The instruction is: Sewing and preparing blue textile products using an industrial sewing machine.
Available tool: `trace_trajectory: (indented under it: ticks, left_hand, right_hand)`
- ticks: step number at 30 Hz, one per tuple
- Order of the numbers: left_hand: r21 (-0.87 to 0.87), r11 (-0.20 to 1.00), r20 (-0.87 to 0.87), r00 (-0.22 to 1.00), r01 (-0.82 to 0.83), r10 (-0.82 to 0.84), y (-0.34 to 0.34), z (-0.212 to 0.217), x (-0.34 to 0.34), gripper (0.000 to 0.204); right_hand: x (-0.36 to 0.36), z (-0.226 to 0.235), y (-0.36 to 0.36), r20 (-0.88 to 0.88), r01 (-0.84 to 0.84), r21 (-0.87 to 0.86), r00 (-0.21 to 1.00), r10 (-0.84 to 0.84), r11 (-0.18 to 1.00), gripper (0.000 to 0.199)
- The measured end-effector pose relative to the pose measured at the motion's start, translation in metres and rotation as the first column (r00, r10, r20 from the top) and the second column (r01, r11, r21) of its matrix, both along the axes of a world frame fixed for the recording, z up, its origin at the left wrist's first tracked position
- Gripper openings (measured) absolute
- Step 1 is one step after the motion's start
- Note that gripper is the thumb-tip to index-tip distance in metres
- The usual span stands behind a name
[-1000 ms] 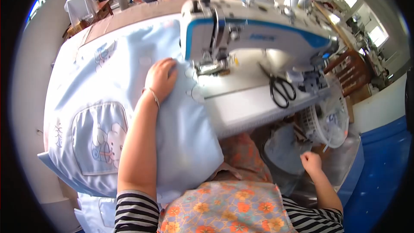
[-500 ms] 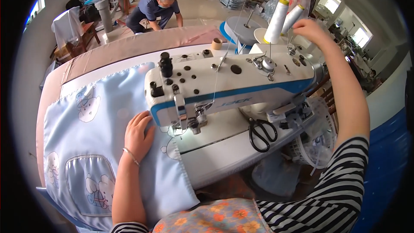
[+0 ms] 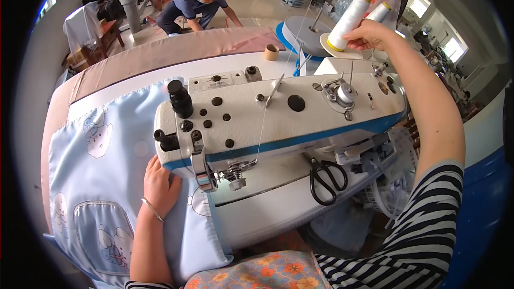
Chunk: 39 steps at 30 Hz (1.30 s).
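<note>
The thread cone (image 3: 350, 20), untouched half a second ago, is now grasped by the right hand (image 3: 370, 35), so both hands are engaged, the blue cloth (image 3: 128, 128) being covered by the flat left hand (image 3: 160, 186)

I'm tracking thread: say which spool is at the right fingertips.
The left spool: the right hand is at its lower side; the right spool is partly hidden behind that hand.

1. I see black scissors (image 3: 317, 166) at near right.
2. A tan ring (image 3: 271, 52) stands far, mid-scene.
3. Far left, I see a person (image 3: 183, 1) crouching in dark blue.
4. Further left, I see a chair (image 3: 110, 34) under a pale cover (image 3: 81, 24).
5. Near right, I make out a white basket (image 3: 371, 197), partly hidden.
</note>
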State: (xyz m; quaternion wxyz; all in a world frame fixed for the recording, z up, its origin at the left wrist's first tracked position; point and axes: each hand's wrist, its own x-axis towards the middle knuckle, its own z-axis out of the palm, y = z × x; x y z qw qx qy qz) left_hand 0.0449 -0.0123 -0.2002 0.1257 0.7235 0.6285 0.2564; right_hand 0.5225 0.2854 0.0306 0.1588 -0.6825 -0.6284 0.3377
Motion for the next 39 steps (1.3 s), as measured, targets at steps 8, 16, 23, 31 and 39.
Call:
trace_trajectory:
  ticks: [8,16,23,31,39]
  left_hand:
    - [0.064,0.998,0.041,0.999,0.017,-0.019,0.002,-0.004,0.000,0.031]
    - [0.018,1.000,0.046,0.999,0.008,-0.009,0.001,-0.003,0.000,0.029]
    - [0.074,0.996,0.032,0.998,0.057,-0.060,0.001,0.001,0.000,0.035]
    - [0.033,0.999,0.022,0.999,0.044,-0.044,0.000,0.003,0.001,0.037]
    - [0.007,0.998,-0.025,0.998,0.061,-0.061,0.001,0.001,-0.005,0.038]
  right_hand:
    - [-0.009,-0.005,0.004,0.005,0.017,0.034,1.000,-0.017,0.999,0.035]
    - [-0.041,0.000,0.052,-0.208,-0.187,0.096,0.957,0.203,0.978,0.054]
    - [-0.061,0.000,0.070,-0.283,-0.207,0.106,0.931,0.229,0.973,0.072]
    - [-0.004,0.021,0.027,-0.344,-0.080,0.310,0.919,0.191,0.947,0.043]
    - [0.088,0.010,-0.129,-0.372,0.234,0.655,0.928,0.037,0.718,0.030]
